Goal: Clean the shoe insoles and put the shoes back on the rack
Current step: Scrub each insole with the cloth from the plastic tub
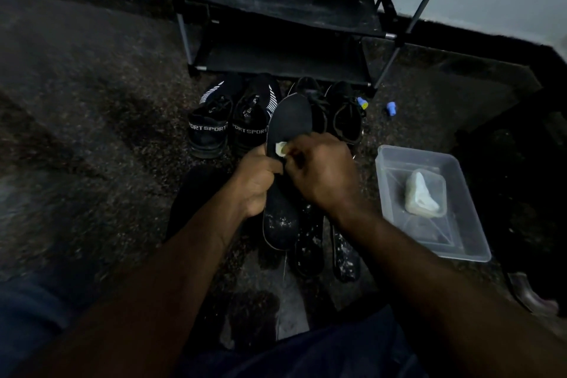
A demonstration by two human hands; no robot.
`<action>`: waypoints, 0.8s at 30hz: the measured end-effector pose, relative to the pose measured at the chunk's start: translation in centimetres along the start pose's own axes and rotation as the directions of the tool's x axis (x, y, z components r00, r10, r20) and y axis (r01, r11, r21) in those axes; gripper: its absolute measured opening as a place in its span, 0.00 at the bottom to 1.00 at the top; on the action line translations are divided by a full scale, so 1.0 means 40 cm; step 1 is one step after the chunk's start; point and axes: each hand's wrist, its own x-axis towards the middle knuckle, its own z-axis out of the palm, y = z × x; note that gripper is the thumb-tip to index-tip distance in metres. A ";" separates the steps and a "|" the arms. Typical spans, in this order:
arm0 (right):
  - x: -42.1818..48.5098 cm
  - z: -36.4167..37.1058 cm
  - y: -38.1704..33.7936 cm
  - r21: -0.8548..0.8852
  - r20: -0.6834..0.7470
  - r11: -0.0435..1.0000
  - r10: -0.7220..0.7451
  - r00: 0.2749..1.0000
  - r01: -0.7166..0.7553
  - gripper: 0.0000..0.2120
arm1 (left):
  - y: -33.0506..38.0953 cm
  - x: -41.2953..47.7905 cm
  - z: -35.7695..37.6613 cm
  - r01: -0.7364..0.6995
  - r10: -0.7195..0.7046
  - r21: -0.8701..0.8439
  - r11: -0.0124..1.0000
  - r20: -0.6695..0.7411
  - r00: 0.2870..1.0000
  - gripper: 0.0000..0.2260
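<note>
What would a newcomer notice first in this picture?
At the centre, the left hand grips a black insole while the right hand pinches a small white wipe against it. Behind them four black shoes stand on the floor before the rack; a clear tub with a white wad lies at right.

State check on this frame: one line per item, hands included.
Left hand: grips held insole mid-length.
Right hand: pinches pale scrap against it.
Held insole: off the floor, heel end white-speckled.
Floor insoles: two, lying flat, speckled.
SPORT shoes: upright on floor, off rack.
Black lace-up pair: same, beside them.
Rack: standing, no shoes on visible shelves.
Tub: lidless, pale lump inside.
</note>
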 end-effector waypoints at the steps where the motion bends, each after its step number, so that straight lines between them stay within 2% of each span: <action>1: 0.003 -0.002 0.011 0.053 -0.016 0.994 0.100 0.995 -0.099 0.06 | -0.002 0.002 0.001 -0.007 0.007 -0.011 1.000 0.000 1.000 0.23; 3: 0.007 -0.004 0.035 0.260 0.043 0.895 0.364 0.930 -0.363 0.03 | 0.000 0.003 0.002 -0.026 0.025 -0.032 0.999 -0.027 0.999 0.20; 5: -0.007 0.000 0.035 0.415 0.204 0.762 0.454 0.867 -0.497 0.02 | 0.006 0.005 -0.003 -0.030 0.025 -0.081 0.996 -0.065 0.998 0.15; 7: -0.033 0.004 0.008 0.484 0.322 0.710 0.399 0.858 -0.512 0.04 | 0.015 0.005 -0.011 -0.004 -0.002 -0.170 0.986 -0.034 0.999 0.12; 9: -0.052 0.006 -0.011 0.509 0.312 0.716 0.363 0.878 -0.477 0.07 | 0.022 0.003 -0.018 0.027 -0.022 -0.227 0.973 0.025 0.999 0.13; 13: -0.061 0.021 -0.018 0.617 0.345 0.546 0.459 0.819 -0.566 0.07 | 0.028 -0.008 -0.024 0.060 -0.043 -0.230 0.971 0.080 0.996 0.16; 16: -0.073 0.033 -0.033 0.591 0.368 0.538 0.484 0.794 -0.601 0.06 | 0.027 0.000 -0.030 0.074 -0.052 -0.249 0.966 0.092 0.994 0.19; 18: -0.071 0.035 -0.034 0.635 0.380 0.463 0.509 0.772 -0.618 0.04 | 0.035 0.000 -0.029 0.108 -0.079 -0.254 0.961 0.122 0.989 0.22; 21: -0.051 0.031 -0.029 0.703 0.309 0.352 0.632 0.711 -0.618 0.03 | 0.036 -0.010 -0.019 0.160 -0.094 -0.291 0.943 0.228 0.969 0.27; 23: -0.042 0.033 -0.022 0.677 0.235 0.396 0.682 0.692 -0.620 0.08 | 0.018 -0.013 -0.016 0.219 -0.132 -0.320 0.922 0.271 0.953 0.27; 24: -0.042 0.028 -0.029 0.649 0.200 0.448 0.679 0.706 -0.615 0.08 | 0.010 -0.012 -0.015 0.243 -0.151 -0.321 0.915 0.287 0.946 0.26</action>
